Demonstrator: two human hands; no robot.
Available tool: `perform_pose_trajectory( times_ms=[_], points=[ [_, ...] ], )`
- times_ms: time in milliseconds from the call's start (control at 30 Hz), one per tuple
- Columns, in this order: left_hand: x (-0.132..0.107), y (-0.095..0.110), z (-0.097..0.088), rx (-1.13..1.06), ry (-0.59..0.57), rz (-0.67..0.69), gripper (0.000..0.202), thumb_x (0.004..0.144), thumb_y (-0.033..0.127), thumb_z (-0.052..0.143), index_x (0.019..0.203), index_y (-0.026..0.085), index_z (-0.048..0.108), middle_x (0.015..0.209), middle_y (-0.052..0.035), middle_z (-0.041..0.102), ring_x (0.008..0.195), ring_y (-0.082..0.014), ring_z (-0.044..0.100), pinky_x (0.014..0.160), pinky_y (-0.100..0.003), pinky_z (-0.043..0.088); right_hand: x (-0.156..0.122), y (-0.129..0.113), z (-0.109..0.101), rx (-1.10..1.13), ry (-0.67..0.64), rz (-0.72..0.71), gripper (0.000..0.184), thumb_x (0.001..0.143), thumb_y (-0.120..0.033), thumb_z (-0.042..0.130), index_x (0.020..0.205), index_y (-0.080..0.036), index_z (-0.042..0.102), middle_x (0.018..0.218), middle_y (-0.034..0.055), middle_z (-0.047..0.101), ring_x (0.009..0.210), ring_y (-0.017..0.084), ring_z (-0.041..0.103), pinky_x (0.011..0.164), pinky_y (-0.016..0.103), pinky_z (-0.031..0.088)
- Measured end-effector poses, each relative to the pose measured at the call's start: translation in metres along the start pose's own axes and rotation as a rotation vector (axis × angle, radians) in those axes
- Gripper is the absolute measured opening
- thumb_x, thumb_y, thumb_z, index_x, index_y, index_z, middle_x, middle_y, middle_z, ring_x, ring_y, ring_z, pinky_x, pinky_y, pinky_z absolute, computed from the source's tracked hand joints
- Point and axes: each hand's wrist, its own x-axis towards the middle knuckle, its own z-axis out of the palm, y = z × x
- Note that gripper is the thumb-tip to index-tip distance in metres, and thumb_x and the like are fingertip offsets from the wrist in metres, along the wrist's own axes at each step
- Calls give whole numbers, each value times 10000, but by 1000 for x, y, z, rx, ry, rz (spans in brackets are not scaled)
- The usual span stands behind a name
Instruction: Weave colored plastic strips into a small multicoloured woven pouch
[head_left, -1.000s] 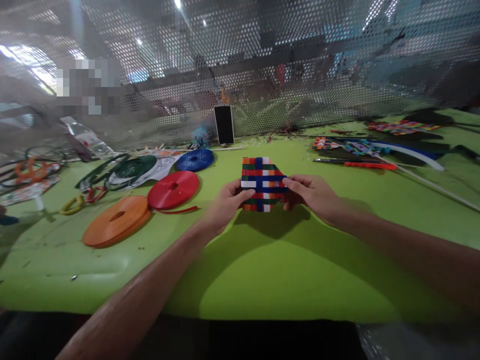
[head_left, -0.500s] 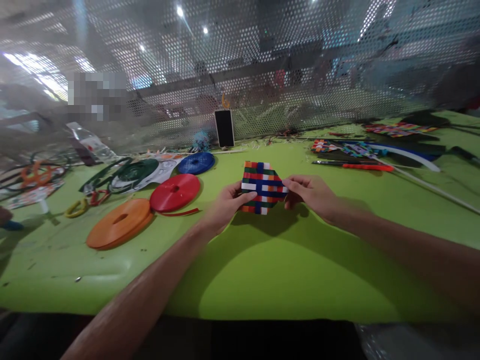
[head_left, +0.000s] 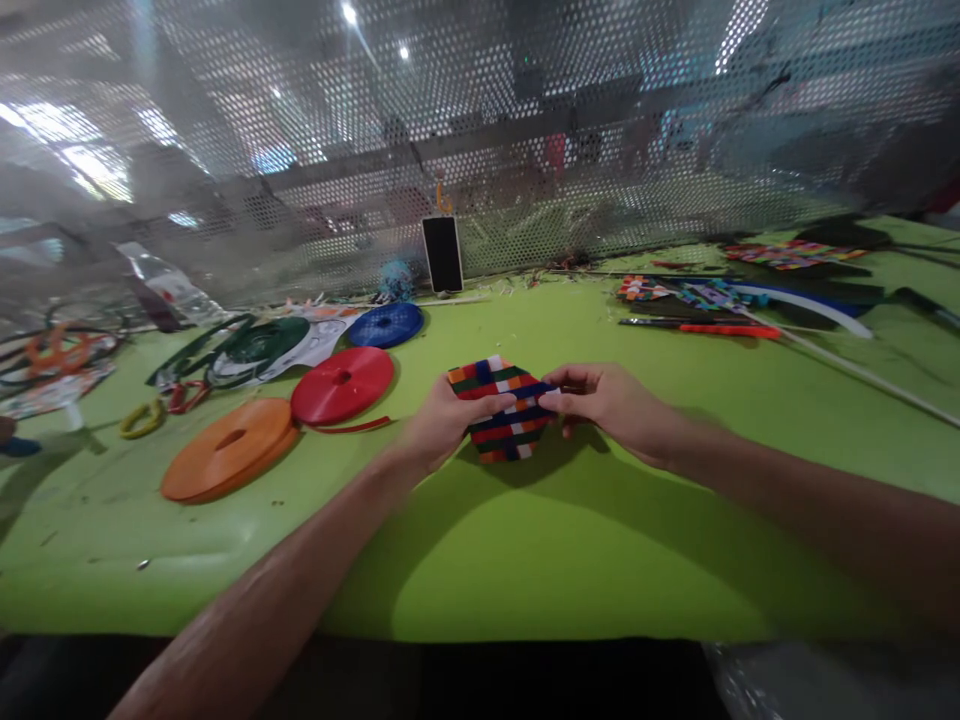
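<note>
Between my hands is a small woven piece (head_left: 501,438) of flat strips in red, green, blue, white and orange, held just over the green table. My left hand (head_left: 442,420) grips its left side, thumb laid across the front and the other fingers hidden behind. At its right corner my right hand (head_left: 592,400) pinches the edge between thumb and fingers. To the left of my left hand lie rolls of flat strip: a red roll (head_left: 319,390), an orange roll (head_left: 199,465) and a blue roll (head_left: 385,325).
A phone (head_left: 442,255) leans upright on the perforated screen (head_left: 495,140). Farther left are a green roll (head_left: 262,342), a yellow loop (head_left: 141,418) and a plastic bottle (head_left: 169,282). Woven pieces (head_left: 795,255) and a red-orange handled tool (head_left: 727,330) lie at the back right. A hand (head_left: 7,432) shows at the left edge.
The woven piece has turned at an angle and come slightly lower and left. My right hand has shifted left with it, still pinching the right corner.
</note>
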Motion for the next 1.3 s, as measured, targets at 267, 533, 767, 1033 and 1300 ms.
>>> perform_pose_trajectory(
  times_ms=[267,533,767,1033,1300],
  points=[
    [-3,-1,2,-16,-25,-47,334,667,247,908,948,142,762,936,-110,807,795,-295,775,709,-481,664,0,0,2,103,-47,98,83,793,-191,780,864,-173,742,834,50,737,557,97,571,483,220,434],
    [0,-5,-2,-35,-66,-2,359,652,248,933,957,154,768,928,-81,811,798,-237,774,797,-414,654,1,-2,0,227,-109,128,93,752,-150,815,806,-156,739,822,41,723,634,102,599,577,225,516],
    [5,4,-14,39,-100,-87,360,629,223,930,937,132,770,913,-99,804,780,-236,761,793,-398,629,2,-1,-8,67,-171,147,172,786,-264,815,887,-154,730,706,33,710,556,96,603,456,187,427],
    [42,25,-28,321,-278,-164,826,656,158,880,1411,180,545,1064,-124,752,886,-231,735,805,-368,583,1,-3,-13,-343,-343,18,431,814,-291,732,1226,-202,644,750,6,722,527,130,620,426,225,436],
    [9,24,-25,960,-339,623,159,883,200,705,1030,213,764,1112,-90,715,1125,-261,627,1057,-405,469,10,-46,-82,-892,63,-281,104,784,-250,809,822,-153,803,609,-2,671,546,85,491,564,244,295]
  ],
)
